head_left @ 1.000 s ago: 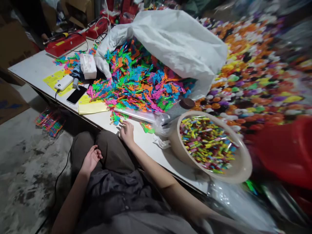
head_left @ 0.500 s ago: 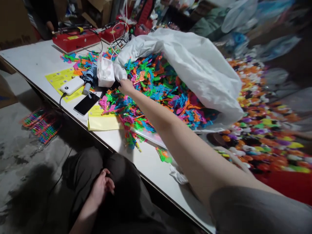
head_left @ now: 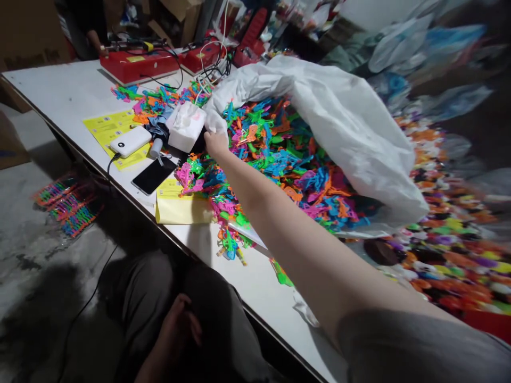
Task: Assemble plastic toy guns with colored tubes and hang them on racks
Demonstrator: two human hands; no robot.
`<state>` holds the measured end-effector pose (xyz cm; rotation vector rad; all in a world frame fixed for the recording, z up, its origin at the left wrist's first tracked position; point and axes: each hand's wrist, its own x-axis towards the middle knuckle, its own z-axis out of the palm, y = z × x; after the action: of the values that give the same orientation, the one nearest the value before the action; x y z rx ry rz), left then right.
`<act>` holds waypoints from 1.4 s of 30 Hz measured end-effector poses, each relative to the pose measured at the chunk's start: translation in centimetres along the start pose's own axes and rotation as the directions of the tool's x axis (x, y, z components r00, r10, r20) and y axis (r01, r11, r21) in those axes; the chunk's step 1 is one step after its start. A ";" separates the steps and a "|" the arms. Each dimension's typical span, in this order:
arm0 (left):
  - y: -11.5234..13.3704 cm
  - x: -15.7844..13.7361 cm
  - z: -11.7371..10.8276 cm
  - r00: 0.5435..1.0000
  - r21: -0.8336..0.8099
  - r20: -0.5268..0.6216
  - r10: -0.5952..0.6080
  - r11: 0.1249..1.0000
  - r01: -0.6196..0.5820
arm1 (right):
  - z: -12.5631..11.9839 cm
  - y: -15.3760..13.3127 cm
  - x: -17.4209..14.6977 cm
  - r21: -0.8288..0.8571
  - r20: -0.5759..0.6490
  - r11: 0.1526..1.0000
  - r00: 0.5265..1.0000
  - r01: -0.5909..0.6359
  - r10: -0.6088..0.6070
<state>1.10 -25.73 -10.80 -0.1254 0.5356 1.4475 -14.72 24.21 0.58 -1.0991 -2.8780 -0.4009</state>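
My right hand [head_left: 216, 144] reaches across the table, its fingers closed on the near left edge of a large white sack [head_left: 347, 122]. Inside the open sack and spilling from its mouth lie small bright plastic toys [head_left: 275, 159] in pink, green, blue and orange. Right beside that hand, a white tissue box [head_left: 187, 130] sits tilted, with a dark object partly hidden behind it. My left hand [head_left: 181, 324] rests in shadow over my lap, palm up, fingers loosely bent and apart, with nothing visible in it.
On the table [head_left: 51, 96] are a phone [head_left: 154, 175], a white power bank [head_left: 131, 141], a folded umbrella [head_left: 157, 133] and yellow sheets [head_left: 186, 207]. Red boxes [head_left: 139, 65] with cables stand behind, near another person's hand [head_left: 99, 45]. Packed toys [head_left: 74, 210] lie on the floor.
The view has shifted, so the table things appear farther right and slightly lower. The tissue box leans more than before. My right hand stays at the sack's edge; my left hand remains over my lap.
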 end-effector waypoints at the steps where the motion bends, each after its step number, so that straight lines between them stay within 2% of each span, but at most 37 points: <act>1: 0.0 0.0 -0.1 1.000 0.011 -0.005 0.004 1.000 -0.004 | -0.4 0.5 -0.4 -0.024 -0.007 0.999 1.000 0.028 -0.028; 7: 0.7 -0.1 0.2 0.996 0.085 -0.086 0.033 0.996 -0.026 | -3.3 3.7 -3.6 -0.099 -0.009 0.989 0.993 0.114 -0.116; 10: 1.4 -0.4 1.0 0.990 0.124 -0.132 0.057 0.991 -0.041 | -5.5 4.0 -5.8 -0.063 -0.067 0.992 0.991 0.111 -0.115; 13: 2.1 -0.9 1.9 0.982 0.152 -0.164 0.090 0.986 -0.065 | -8.4 4.2 -9.5 0.092 -0.199 0.995 0.978 -0.042 0.060; 15: 2.5 -1.2 2.3 0.980 0.174 -0.165 0.115 0.981 -0.086 | -10.4 4.6 -13.5 0.248 -0.285 0.960 0.937 -0.130 0.201; 17: 2.8 -1.5 2.6 0.974 0.211 -0.166 0.153 0.971 -0.117 | -11.8 5.2 -19.0 0.451 -0.338 0.875 0.873 -0.177 0.351; 18: 2.8 -1.6 2.7 0.971 0.232 -0.166 0.171 0.964 -0.131 | -12.0 5.4 -22.2 0.575 -0.338 0.797 0.834 -0.185 0.437; 19: 2.9 -1.7 2.9 0.968 0.251 -0.165 0.188 0.957 -0.144 | -11.9 5.4 -25.6 0.705 -0.305 0.685 0.794 -0.183 0.526; 20: 2.9 -1.8 3.0 0.966 0.268 -0.164 0.201 0.951 -0.152 | -11.5 5.3 -29.1 0.831 -0.234 0.528 0.754 -0.172 0.614; 21: 2.9 -1.9 3.2 0.964 0.284 -0.165 0.210 0.946 -0.158 | -10.7 4.9 -32.7 0.931 -0.123 0.333 0.730 -0.150 0.672; 22: 2.8 -1.9 3.3 0.962 0.298 -0.166 0.216 0.941 -0.160 | -9.8 4.2 -36.2 0.986 0.024 0.102 0.720 -0.131 0.694; 24: 2.8 -2.1 3.7 0.959 0.322 -0.170 0.225 0.933 -0.161 | -7.6 2.2 -42.8 0.927 0.330 -0.357 0.695 -0.112 0.638; 25: 2.8 -2.1 3.9 0.957 0.334 -0.173 0.233 0.928 -0.166 | -6.6 0.9 -45.6 0.848 0.447 -0.519 0.671 -0.107 0.592; 26: 2.8 -2.1 4.0 0.954 0.346 -0.174 0.244 0.922 -0.172 | -5.8 -0.3 -48.2 0.767 0.536 -0.636 0.627 -0.083 0.564; 28: 2.8 -2.1 4.3 0.947 0.372 -0.179 0.265 0.910 -0.184 | -4.8 -2.8 -52.0 0.636 0.659 -0.771 0.535 -0.021 0.529; 30: 3.0 -1.9 4.6 0.943 0.392 -0.183 0.279 0.900 -0.190 | -4.5 -4.9 -54.4 0.550 0.723 -0.835 0.490 0.020 0.487; 34: 2.9 -1.9 4.9 0.939 0.405 -0.181 0.292 0.892 -0.199 | -4.7 -7.4 -56.4 0.482 0.749 -0.876 0.520 -0.002 0.411; 37: 2.3 -2.4 4.8 0.933 0.413 -0.182 0.310 0.885 -0.213 | -4.6 -7.4 -56.6 0.465 0.767 -0.884 0.519 -0.046 0.376; 40: 1.8 -3.1 4.6 0.915 0.503 -0.155 0.371 0.827 -0.251 | -3.8 -5.5 -56.3 0.460 0.782 -0.865 0.552 -0.200 0.288; 42: 2.2 -3.1 4.9 0.886 0.649 -0.109 0.451 0.707 -0.280 | -3.0 -3.5 -56.4 0.516 0.786 -0.757 0.573 -0.401 0.232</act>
<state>0.19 -26.29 -4.66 0.3468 1.2988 1.5758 25.08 -15.79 -4.29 -1.4282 -0.6961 1.9542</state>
